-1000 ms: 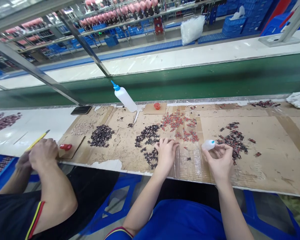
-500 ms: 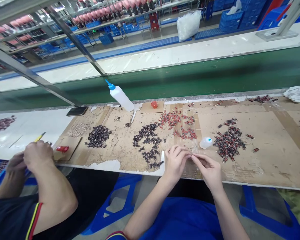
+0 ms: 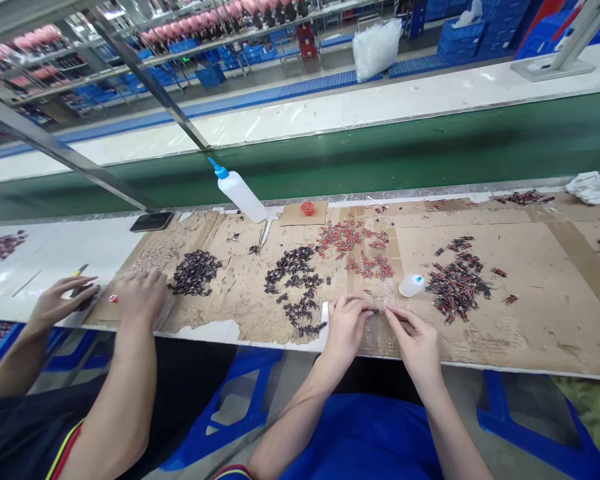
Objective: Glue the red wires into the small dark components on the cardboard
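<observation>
Two hands work at the near edge of the cardboard-covered bench (image 3: 530, 320), and the head view is the only one on record. The person's left hand (image 3: 347, 327) and right hand (image 3: 417, 343) meet fingertip to fingertip, each pinched nearly closed on a small dark part (image 3: 379, 311) held between them just above the cardboard; whether this is one piece or two being joined is too small to tell. From that meeting point, a pile of dark parts (image 3: 297, 283) lies at ten o'clock, a scatter of red parts (image 3: 360, 250) at twelve, a small clear bottle with a blue tip (image 3: 411, 285) on its side at one, and a heap of mixed red-and-dark pieces (image 3: 457, 283) at two. A white squeeze bottle (image 3: 240, 193) leans at eleven o'clock, near the green conveyor belt (image 3: 430, 153). At nine o'clock, well apart, a co-worker's hands (image 3: 140, 297) rest on the bench beside another dark pile (image 3: 195, 272). In my judgement the step in hand is fitting or mating small pieces at the fingertips. The next move would call for steady alignment and a firm pinch, since a part this small could easily slip onto the littered cardboard.
</observation>
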Demonstrator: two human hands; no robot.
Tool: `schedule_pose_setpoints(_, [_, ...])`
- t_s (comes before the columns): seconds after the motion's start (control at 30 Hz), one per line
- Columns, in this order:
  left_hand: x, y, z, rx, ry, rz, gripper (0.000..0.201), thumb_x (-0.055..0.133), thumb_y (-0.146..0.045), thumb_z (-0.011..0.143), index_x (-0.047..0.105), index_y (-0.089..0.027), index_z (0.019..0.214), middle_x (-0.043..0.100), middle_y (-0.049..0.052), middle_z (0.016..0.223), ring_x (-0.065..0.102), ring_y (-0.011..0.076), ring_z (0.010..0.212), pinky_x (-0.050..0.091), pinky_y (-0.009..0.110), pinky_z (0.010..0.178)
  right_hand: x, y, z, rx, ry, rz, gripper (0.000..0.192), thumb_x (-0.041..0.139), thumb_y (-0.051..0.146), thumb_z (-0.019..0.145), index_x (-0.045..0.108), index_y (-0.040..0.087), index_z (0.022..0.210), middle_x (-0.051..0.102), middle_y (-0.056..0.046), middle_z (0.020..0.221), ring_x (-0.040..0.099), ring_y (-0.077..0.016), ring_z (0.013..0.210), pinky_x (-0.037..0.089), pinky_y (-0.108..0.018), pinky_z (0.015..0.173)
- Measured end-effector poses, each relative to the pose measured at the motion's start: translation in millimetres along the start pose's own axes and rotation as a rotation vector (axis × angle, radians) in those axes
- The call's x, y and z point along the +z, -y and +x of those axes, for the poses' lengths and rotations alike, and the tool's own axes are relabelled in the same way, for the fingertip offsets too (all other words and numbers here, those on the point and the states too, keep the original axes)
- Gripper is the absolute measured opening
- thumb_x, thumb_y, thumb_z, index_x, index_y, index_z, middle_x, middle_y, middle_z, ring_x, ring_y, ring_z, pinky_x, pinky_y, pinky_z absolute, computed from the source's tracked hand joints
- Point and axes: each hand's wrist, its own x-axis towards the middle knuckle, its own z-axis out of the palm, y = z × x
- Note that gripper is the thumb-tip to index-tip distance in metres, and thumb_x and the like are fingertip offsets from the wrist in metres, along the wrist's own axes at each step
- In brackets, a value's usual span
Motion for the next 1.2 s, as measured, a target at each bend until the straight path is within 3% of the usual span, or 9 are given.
schedule_pose_setpoints(0.13, [0.2, -3, -1, -0.057, -0.034, -0.081, 0.015, 0.064, -0.013, 0.085, 0.074, -0.024, 0.086, 0.074, 0.002, 0.090, 0.065, 0.0185, 0.088, 0.044, 0.037, 0.086, 2, 1, 0, 0.040, 0.024, 0.099, 0.039, 0.075, 0.055, 0.066, 0.075, 0.018, 0.080, 0.077, -0.010, 0.085, 0.074, -0.0273, 0.080, 0.060, -0.043, 0.080])
schedule_pose_setpoints(0.3, [-6.9, -9, -4, -0.023, -0.034, -0.151, 0.018, 0.065, -0.013, 0.084, 0.076, -0.027, 0.088, 0.075, 0.002, 0.088, 0.065, 0.0195, 0.090, 0.045, 0.038, 0.088, 5, 0, -1, 0.078, 0.025, 0.176, 0.040, 0.077, 0.055, 0.063, 0.073, 0.018, 0.077, 0.076, -0.009, 0.079, 0.074, -0.0261, 0.078, 0.060, -0.043, 0.081])
schedule_pose_setpoints(0.53, [-7.8, -13, -5, -0.090, -0.053, -0.361, 0.015, 0.066, -0.013, 0.082, 0.077, -0.024, 0.083, 0.073, 0.004, 0.081, 0.063, 0.0184, 0.082, 0.051, 0.033, 0.077, 7, 4, -5, 0.021, 0.000, 0.159, 0.040, 0.076, 0.056, 0.066, 0.074, 0.017, 0.076, 0.076, -0.010, 0.078, 0.073, -0.0255, 0.077, 0.060, -0.042, 0.079])
schedule_pose_setpoints(0.7, [-5.4, -15, -5, -0.162, -0.037, -0.518, 0.012, 0.066, -0.014, 0.079, 0.075, -0.020, 0.084, 0.071, 0.006, 0.084, 0.065, 0.0175, 0.084, 0.053, 0.030, 0.079, 6, 6, -7, -0.028, -0.012, 0.136, 0.036, 0.075, 0.052, 0.068, 0.076, 0.018, 0.080, 0.076, -0.010, 0.079, 0.073, -0.0256, 0.077, 0.060, -0.043, 0.080])
schedule_pose_setpoints(0.93, [-6.5, -16, -9, -0.168, -0.007, -0.476, 0.009, 0.064, -0.017, 0.079, 0.072, -0.018, 0.084, 0.068, 0.007, 0.087, 0.064, 0.0186, 0.087, 0.050, 0.033, 0.084, -8, 9, 0, -0.048, 0.134, 0.094, 0.030, 0.076, 0.047, 0.068, 0.076, 0.019, 0.076, 0.076, -0.008, 0.079, 0.072, -0.0212, 0.070, 0.061, -0.034, 0.070])
schedule_pose_setpoints(1.07, [-7.0, -18, -11, -0.131, 0.023, -0.451, 0.009, 0.063, -0.020, 0.081, 0.070, -0.019, 0.086, 0.068, 0.006, 0.088, 0.063, 0.0197, 0.090, 0.049, 0.034, 0.085, -9, 9, 1, -0.031, 0.116, 0.109, 0.034, 0.078, 0.048, 0.065, 0.075, 0.018, 0.080, 0.073, -0.006, 0.068, 0.068, -0.0170, 0.059, 0.059, -0.028, 0.058])
schedule_pose_setpoints(1.2, [-4.2, -24, -11, -0.084, 0.062, -0.479, 0.010, 0.061, -0.023, 0.085, 0.069, -0.020, 0.090, 0.069, 0.006, 0.091, 0.063, 0.0201, 0.092, 0.049, 0.034, 0.086, -18, 9, 0, -0.108, 0.119, 0.040, 0.030, 0.074, 0.047, 0.071, 0.075, 0.019, 0.079, 0.074, -0.007, 0.073, 0.069, -0.0186, 0.064, 0.059, -0.030, 0.061])
